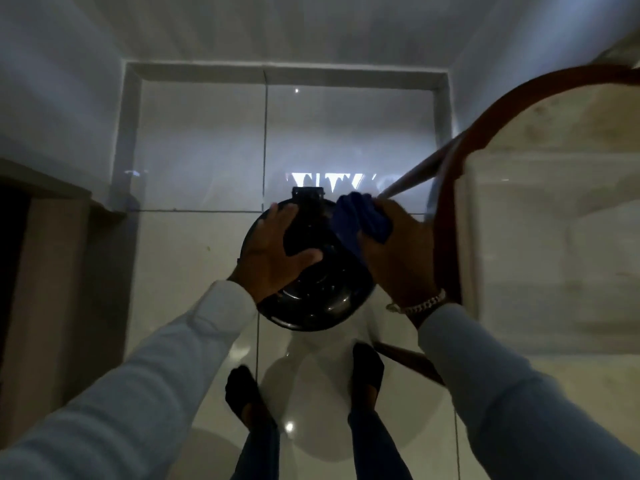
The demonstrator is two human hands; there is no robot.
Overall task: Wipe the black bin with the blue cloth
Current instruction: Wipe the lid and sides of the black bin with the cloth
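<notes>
The round glossy black bin (313, 271) stands on the pale tiled floor (194, 265). The left hand (277, 252) lies flat, fingers spread, on its lid. The right hand (398, 251) clutches the crumpled blue cloth (360, 220) against its right edge, hiding that side; the dim light blurs details.

black bin (311, 292) lid: glossy, smooth plastic. blue cloth (360, 220) on it: soft matt fabric. floor (194, 258) beneath bin: glossy tile. table rim (446, 216) beside bin: polished wood.
</notes>
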